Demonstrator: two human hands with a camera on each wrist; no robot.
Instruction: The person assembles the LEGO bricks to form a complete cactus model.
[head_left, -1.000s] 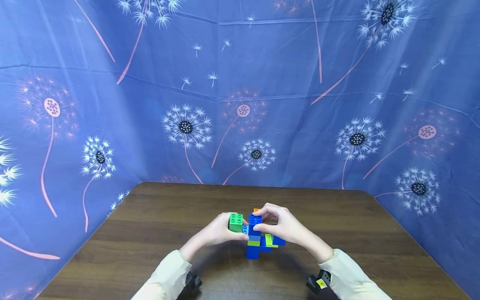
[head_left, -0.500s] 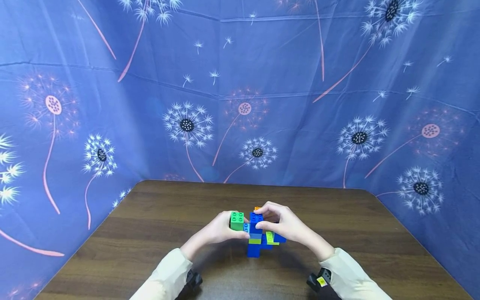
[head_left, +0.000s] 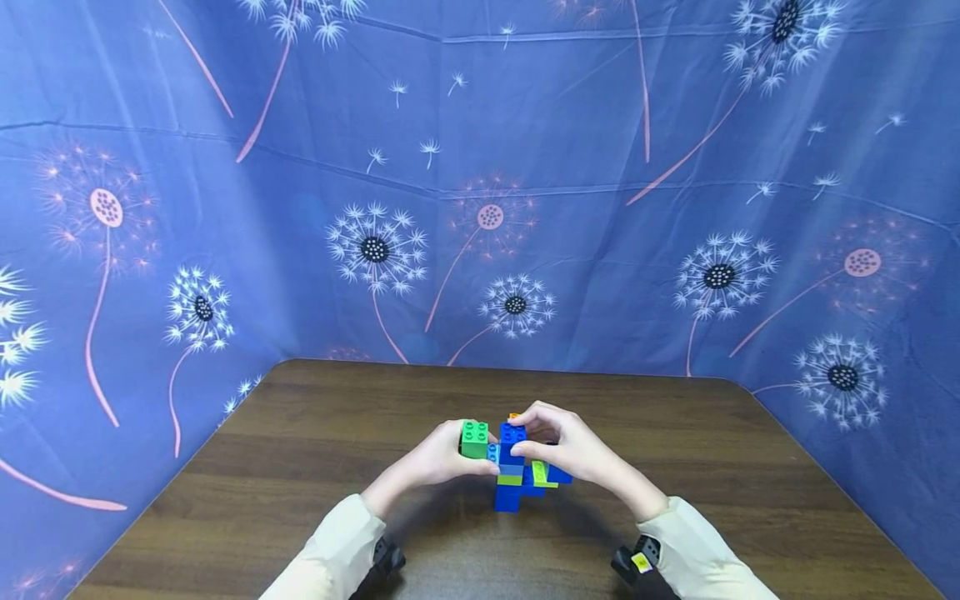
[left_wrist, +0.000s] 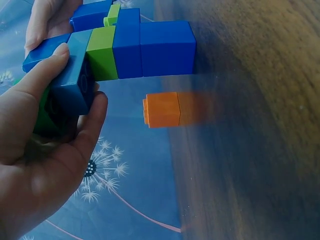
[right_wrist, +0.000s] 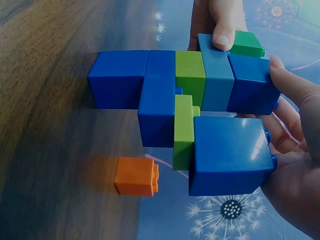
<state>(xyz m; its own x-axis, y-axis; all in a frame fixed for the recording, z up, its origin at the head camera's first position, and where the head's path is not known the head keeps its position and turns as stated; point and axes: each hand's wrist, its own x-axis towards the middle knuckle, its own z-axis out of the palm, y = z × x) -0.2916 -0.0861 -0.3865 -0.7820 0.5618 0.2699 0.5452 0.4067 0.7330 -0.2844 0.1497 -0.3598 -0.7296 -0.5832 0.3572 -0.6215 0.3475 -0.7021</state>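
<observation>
A stack of toy building bricks stands on the table between both hands. Its dark blue base brick (head_left: 507, 500) carries another dark blue brick (right_wrist: 159, 97), a lime brick (right_wrist: 190, 77) and a light-blue brick (left_wrist: 75, 75). My left hand (head_left: 437, 457) pinches the light-blue brick, thumb on its near side. A green brick (head_left: 474, 439) sits on that brick's left end, within the left hand. My right hand (head_left: 567, 447) grips the dark blue top brick (head_left: 513, 435) between thumb and fingers. On the stack's right side, a thin lime brick (right_wrist: 183, 132) bears a larger blue brick (right_wrist: 230, 155).
Behind the stack, an orange brick (left_wrist: 162, 109) stands apart on the brown wooden table (head_left: 360, 400). A blue dandelion-patterned cloth (head_left: 600, 275) hangs beyond the table's back edge. Black wrist cameras sit under both forearms.
The head view has shifted slightly. Both hands keep their hold on the bricks, and the stack looks the same.
</observation>
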